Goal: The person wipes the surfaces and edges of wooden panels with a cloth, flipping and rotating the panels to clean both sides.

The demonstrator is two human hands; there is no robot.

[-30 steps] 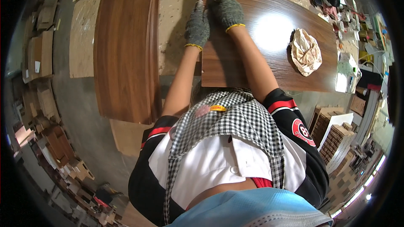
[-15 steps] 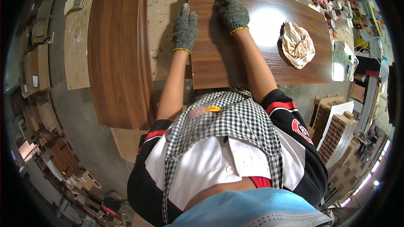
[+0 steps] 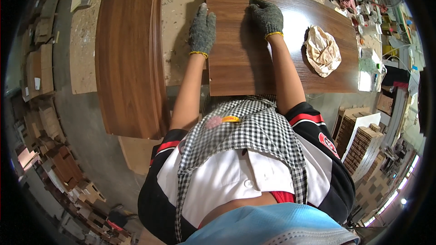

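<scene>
My gloved left hand (image 3: 202,29) lies at the board's (image 3: 236,66) left edge, fingers nearly straight, closed on nothing I can see. My right hand (image 3: 267,17) is curled on the board's face; whether it pinches anything, I can't tell. The board lies flat before me on the table (image 3: 181,18). Grit under my glove could scratch it. Right of it, among clutter (image 3: 362,18), no container's contents are clear.

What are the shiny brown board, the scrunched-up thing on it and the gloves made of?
The brown board looks like wood or wood-look laminate, glossy: streaky grain, bright glare. The scrunched-up thing is cream and matte with creases, maybe cloth, maybe paper. The gloves seem knitted yarn: fuzzy, speckled grey, yellow-edged.
</scene>
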